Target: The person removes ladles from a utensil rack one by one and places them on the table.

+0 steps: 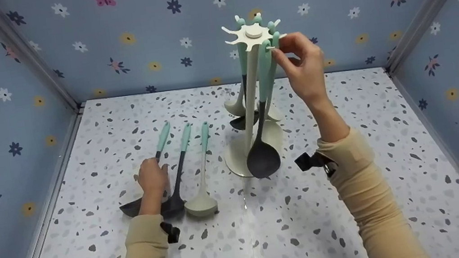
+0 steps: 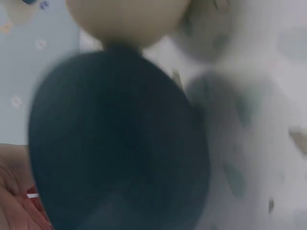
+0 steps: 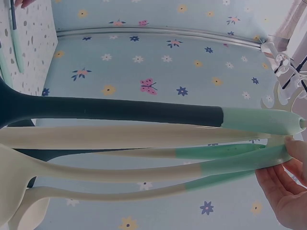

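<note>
My right hand (image 1: 304, 63) pinches the green handle (image 3: 247, 160) of a cream cooking utensil at the top of a white hanging rack (image 1: 253, 32). This utensil's broad head is partly hidden behind a black ladle (image 1: 263, 159), which hangs from the rack in front. My left hand (image 1: 152, 177) grips the dark shaft of a green-handled black utensil (image 1: 131, 208) on the table; the wrist covers part of its head. Beside it lie another black ladle (image 1: 177, 184) and a cream ladle (image 1: 201, 204). A large dark bowl (image 2: 120, 139) fills much of the left wrist view.
The rack's round base (image 1: 236, 160) stands on the speckled table (image 1: 299, 228). More cream and black utensils, such as a cream ladle (image 1: 235, 106), hang at its back. Flower-patterned walls (image 1: 178, 27) enclose the table at the back and sides.
</note>
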`<state>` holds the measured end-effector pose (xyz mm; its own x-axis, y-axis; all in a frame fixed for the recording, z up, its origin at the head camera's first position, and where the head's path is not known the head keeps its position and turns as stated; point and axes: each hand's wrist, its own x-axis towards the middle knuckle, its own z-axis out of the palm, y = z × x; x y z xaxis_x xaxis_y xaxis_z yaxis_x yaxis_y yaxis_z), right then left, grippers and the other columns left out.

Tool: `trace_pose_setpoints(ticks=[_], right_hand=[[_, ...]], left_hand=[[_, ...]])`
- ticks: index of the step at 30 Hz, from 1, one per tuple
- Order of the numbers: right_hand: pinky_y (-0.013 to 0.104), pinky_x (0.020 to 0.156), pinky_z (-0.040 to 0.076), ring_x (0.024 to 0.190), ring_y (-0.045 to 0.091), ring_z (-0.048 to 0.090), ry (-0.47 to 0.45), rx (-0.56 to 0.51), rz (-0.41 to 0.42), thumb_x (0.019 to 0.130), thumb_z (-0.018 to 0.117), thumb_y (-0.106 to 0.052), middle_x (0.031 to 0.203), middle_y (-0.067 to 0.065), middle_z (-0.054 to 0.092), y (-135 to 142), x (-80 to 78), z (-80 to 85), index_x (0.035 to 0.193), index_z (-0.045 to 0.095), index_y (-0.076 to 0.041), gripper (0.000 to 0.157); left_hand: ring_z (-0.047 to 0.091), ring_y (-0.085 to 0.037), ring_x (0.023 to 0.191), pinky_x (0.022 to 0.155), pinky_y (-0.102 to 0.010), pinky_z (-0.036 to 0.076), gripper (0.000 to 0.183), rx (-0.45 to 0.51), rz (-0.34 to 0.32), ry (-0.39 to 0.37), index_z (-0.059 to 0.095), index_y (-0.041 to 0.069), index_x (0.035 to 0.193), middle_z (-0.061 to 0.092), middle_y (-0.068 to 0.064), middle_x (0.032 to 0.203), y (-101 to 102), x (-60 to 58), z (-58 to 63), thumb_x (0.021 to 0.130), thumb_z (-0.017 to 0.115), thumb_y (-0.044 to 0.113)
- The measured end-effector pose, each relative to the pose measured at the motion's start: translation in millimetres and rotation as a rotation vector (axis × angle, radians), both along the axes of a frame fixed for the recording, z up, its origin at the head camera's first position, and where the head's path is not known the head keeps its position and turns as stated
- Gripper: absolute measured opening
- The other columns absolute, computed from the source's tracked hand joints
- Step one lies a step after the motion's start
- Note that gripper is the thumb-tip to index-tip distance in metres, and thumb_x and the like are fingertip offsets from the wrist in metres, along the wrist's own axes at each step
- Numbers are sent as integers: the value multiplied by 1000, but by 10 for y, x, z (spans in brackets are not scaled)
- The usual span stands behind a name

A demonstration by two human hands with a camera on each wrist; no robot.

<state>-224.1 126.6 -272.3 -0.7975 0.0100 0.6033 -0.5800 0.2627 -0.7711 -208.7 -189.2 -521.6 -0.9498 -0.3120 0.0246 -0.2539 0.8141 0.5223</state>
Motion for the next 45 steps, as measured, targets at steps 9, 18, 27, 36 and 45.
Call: trace_pose_setpoints(ticks=[9, 18, 27, 36, 45], right_hand=[[30, 74, 50, 84, 19, 58, 54, -13, 31, 84, 59, -4, 90, 10, 59, 81, -205, -172, 95, 58, 3, 13], [30, 73, 50, 83, 19, 58, 44, -25, 29, 84, 60, -4, 88, 10, 59, 75, -194, -163, 94, 59, 4, 13], [30, 76, 50, 83, 20, 58, 27, 0, 9, 84, 58, -1, 89, 12, 58, 3, -8, -4, 94, 57, 8, 13], [30, 75, 50, 84, 20, 58, 17, -21, 14, 84, 58, 0, 88, 11, 58, 14, -31, -24, 94, 57, 7, 12], [30, 76, 50, 83, 20, 58, 14, -17, 7, 84, 58, -1, 88, 12, 58, 8, -20, -17, 93, 57, 7, 13]], left_hand=[[57, -35, 88, 71, -45, 46, 30, 121, -33, 200, 58, -8, 106, 59, -22, 98, 372, 131, 153, 81, 62, 9], [56, -28, 88, 68, -42, 46, 30, 188, -73, 393, 58, -2, 107, 57, -15, 101, 771, 267, 308, 83, 63, 14], [56, -22, 82, 70, -34, 46, 20, 286, -180, 695, 60, 2, 99, 58, -10, 94, 1188, 390, 329, 84, 61, 15], [57, -23, 84, 69, -32, 47, 22, 367, -257, 814, 60, 2, 100, 58, -8, 96, 1539, 465, 409, 84, 62, 17], [55, -21, 87, 69, -35, 48, 26, 485, -309, 840, 59, 2, 101, 57, -7, 96, 1815, 463, 457, 82, 65, 18]])
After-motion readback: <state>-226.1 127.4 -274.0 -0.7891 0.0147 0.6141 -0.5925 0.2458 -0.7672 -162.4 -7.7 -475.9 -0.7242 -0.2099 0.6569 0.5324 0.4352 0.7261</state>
